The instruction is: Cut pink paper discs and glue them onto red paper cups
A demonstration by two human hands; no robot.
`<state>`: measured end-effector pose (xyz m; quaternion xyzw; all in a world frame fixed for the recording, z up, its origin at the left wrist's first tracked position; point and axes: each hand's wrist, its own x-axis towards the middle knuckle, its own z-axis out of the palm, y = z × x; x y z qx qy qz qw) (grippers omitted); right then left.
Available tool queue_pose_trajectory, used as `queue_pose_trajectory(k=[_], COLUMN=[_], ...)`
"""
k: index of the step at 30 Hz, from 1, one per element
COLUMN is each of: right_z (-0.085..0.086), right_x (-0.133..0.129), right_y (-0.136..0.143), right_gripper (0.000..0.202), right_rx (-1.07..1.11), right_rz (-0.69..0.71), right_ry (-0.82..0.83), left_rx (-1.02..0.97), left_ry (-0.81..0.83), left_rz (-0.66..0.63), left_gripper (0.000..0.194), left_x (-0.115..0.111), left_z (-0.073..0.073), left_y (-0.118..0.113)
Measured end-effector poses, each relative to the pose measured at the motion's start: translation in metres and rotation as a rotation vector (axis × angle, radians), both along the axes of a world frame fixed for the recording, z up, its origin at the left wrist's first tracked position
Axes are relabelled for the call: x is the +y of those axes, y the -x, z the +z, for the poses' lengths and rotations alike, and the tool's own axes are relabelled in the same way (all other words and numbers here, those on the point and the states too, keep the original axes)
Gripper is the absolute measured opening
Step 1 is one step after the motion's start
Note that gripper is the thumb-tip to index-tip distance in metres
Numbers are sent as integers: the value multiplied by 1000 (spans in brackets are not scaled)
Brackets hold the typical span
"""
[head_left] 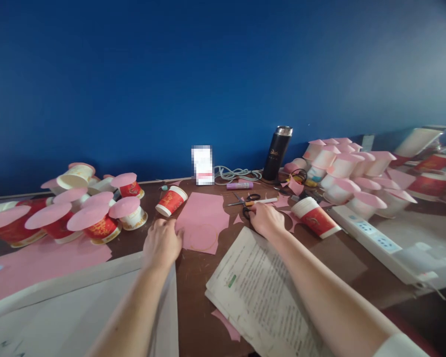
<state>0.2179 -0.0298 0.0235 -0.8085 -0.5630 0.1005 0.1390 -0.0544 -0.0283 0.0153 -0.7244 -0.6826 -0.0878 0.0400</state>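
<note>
A pink paper sheet (202, 213) with a drawn circle outline lies flat on the brown table. My left hand (162, 242) rests at the sheet's left edge, its fingers loosely bent and apart, with nothing held. Just behind it, a red and white paper cup (171, 201) is tipped over. My right hand (266, 219) has its fingers closed at a black handle loop of the scissors (240, 201), which lie with blades apart. Beside those fingers is a white and orange pen-like stick (269, 201). Printed papers (260, 292) lie under my right forearm.
Cups with pink paper discs (96, 218) crowd the left; more pink-topped cups (345, 166) stand at right. A black flask (277, 153), purple glue stick (240, 185), stacked red cups (315, 218) and a power strip (367, 233) are around. A white board (78, 292) lies front left.
</note>
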Motion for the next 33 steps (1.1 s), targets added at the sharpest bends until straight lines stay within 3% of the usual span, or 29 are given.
queue_pose_trajectory(k=[7,11,14,17,24,33], right_z=[31,46,44,29,-8,-9], right_x=[22,22,12,1,-3,0], right_y=[4,17,31,41,40,39], right_gripper=[8,18,22,30,23,19], right_rx=[180,401,845,1011,766,306], right_rz=[64,208,344,338,258,133], right_ry=[29,-70,-296,-440,-578,-799], left_rx=[0,-16,3,-11,-120,-233], left_ry=[35,17,17,37,-3,-234], left_rz=[2,12,4,5,30,115], left_gripper=[40,39,38,41,43,22], left_x=[1,0,-2,-2,5,4], left_z=[1,1,4,5,-2,0], left_y=[0,-1,-2,-2,4,4])
